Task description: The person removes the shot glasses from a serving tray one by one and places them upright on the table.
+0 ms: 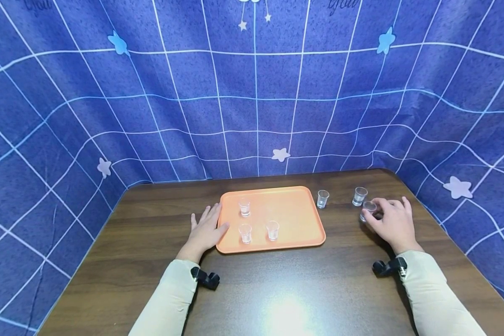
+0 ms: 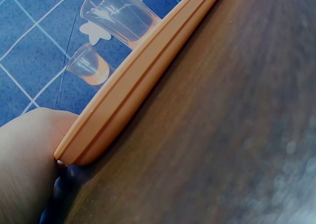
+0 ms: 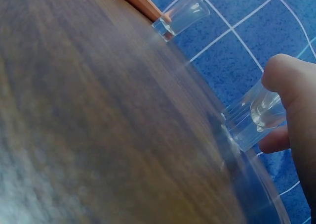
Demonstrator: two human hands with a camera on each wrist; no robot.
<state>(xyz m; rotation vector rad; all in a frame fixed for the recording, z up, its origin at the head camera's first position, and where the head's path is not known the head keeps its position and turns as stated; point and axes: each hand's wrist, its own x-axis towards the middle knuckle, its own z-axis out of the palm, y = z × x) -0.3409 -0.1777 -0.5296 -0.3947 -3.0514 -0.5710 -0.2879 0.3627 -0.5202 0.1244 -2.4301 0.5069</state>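
Note:
An orange tray [image 1: 294, 210] lies mid-table with three small clear cups on it: one at the back left [image 1: 244, 207] and two at the front [image 1: 245, 232] [image 1: 272, 230]. My left hand [image 1: 206, 231] lies flat on the table, its fingers straight against the tray's left rim [image 2: 148, 80]; the left wrist view shows the hand [image 2: 24, 159] touching the tray's corner. To the right, my right hand [image 1: 392, 221] grips a small clear cup [image 1: 368, 208] that stands on the table. The right wrist view shows fingers [image 3: 291, 85] curled round this cup [image 3: 254, 117].
Two more clear cups stand on the brown wooden table [image 1: 298, 289]: one just right of the tray [image 1: 322, 198] and one behind the held cup [image 1: 359, 196]. A blue grid-patterned cloth [image 1: 252, 93] walls in the back and both sides.

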